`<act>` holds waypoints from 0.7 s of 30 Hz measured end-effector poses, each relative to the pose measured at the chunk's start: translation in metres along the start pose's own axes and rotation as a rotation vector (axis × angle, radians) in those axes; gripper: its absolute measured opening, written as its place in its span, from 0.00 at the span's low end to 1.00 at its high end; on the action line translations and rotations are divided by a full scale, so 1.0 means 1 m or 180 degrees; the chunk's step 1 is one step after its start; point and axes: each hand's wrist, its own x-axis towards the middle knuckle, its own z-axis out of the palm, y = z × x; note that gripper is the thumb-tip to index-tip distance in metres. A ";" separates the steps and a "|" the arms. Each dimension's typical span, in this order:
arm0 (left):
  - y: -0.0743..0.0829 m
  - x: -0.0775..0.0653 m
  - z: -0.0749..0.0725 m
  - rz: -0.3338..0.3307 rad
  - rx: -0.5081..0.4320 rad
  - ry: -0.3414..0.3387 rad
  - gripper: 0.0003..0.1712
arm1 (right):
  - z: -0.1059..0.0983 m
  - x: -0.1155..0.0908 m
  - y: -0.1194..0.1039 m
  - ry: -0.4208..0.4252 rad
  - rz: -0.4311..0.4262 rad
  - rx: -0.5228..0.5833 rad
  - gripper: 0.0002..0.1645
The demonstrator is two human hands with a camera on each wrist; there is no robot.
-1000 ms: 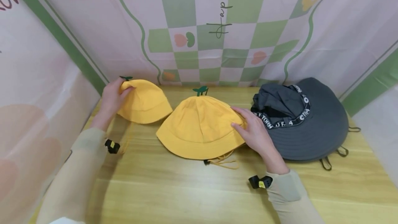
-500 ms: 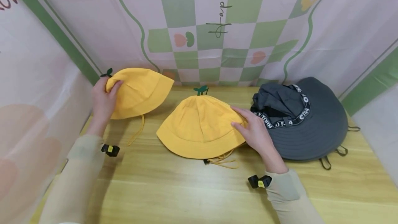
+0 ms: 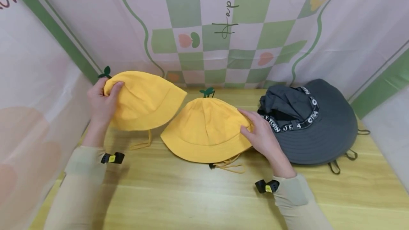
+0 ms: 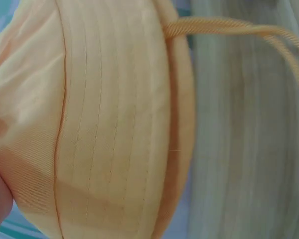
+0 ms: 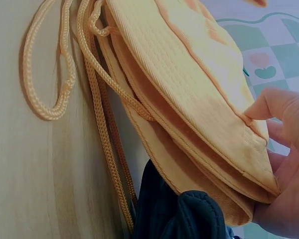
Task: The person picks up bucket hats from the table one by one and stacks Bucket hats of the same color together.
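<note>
At the left, a yellow bucket hat (image 3: 143, 98) with a green sprout on its crown is tilted, its brim facing right and down. My left hand (image 3: 103, 100) pinches it at the crown, thumb on the near side. Its cord dangles below the brim in the left wrist view. A second yellow bucket hat (image 3: 206, 130), also with a sprout on top, stands in the middle of the table. My right hand (image 3: 260, 132) grips that hat's right side, thumb in front and fingers behind. The right wrist view shows layered brim edges (image 5: 189, 144) there.
A dark grey wide-brimmed hat (image 3: 319, 127) lies at the right, its lettered band showing, close beside my right hand. A yellow cord with a black toggle (image 3: 212, 166) lies before the middle hat. A printed cloth (image 3: 217, 56) hangs behind the wooden table (image 3: 191, 198).
My left hand has raised the left hat off the table, drawn it left and tilted it, and its brim has since come nearer the middle hat. My right hand has stayed in place.
</note>
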 end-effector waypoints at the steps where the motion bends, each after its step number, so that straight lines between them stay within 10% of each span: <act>1: 0.004 -0.001 0.001 0.0022 -0.0012 -0.0076 0.20 | 0.000 0.000 0.000 0.0003 0.0005 -0.0009 0.32; 21: 0.037 -0.036 0.058 0.0011 -0.0428 -0.1329 0.10 | -0.003 0.000 -0.002 -0.0020 -0.0086 0.0095 0.31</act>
